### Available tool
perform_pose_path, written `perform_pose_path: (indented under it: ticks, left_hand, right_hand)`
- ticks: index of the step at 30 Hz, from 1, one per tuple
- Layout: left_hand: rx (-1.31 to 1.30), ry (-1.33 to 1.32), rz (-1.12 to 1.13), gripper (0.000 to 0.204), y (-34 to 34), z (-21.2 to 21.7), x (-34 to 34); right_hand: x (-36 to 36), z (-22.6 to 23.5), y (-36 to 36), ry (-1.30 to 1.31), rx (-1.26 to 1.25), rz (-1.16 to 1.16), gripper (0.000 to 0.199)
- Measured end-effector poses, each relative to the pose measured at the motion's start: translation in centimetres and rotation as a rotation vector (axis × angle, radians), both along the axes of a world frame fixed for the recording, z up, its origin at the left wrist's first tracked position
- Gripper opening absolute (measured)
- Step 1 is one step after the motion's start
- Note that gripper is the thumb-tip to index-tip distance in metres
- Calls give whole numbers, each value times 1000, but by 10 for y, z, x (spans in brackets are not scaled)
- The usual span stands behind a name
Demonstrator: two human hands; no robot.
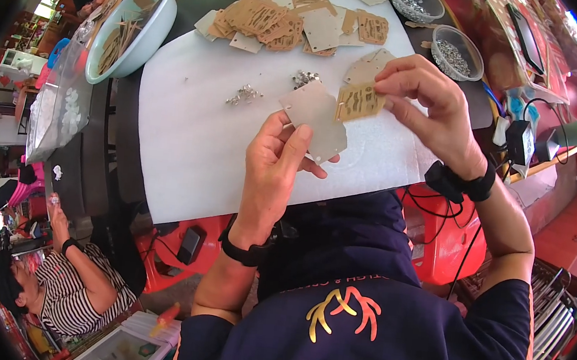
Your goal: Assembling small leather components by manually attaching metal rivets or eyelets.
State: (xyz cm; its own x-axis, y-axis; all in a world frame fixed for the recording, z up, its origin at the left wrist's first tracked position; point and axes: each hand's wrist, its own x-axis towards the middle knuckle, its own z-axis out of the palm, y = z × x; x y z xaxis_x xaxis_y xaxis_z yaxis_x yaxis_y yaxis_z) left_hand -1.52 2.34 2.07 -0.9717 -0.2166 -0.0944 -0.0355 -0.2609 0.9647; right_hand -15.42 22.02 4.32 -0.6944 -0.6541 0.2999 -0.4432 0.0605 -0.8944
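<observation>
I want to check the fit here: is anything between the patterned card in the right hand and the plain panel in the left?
Nothing visible: the patterned card in the right hand already meets the edge of the plain panel held by the left hand.

Two clear bowls [417,1], one white basin [152,24], two screw heaps [244,95]

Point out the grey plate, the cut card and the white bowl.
grey plate [315,117], head view, middle of its face
cut card [360,101], head view, its slotted centre
white bowl [151,31], head view, outer wall
</observation>
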Motion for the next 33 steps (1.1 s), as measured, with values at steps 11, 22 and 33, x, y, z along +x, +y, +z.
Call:
perform_pose_path:
  ticks: [11,22,33]
  left_hand:
    - [69,-11,-107,34,1,4,0]
    - [-22,12,-138,35,3,5,3]
    - [-75,55,-108,33,4,4,6]
  right_hand:
    - [12,-8,4,747,5,165,28]
    - [13,-9,-1,777,33,231,33]
    - [17,-2,-7,775,65,247,33]
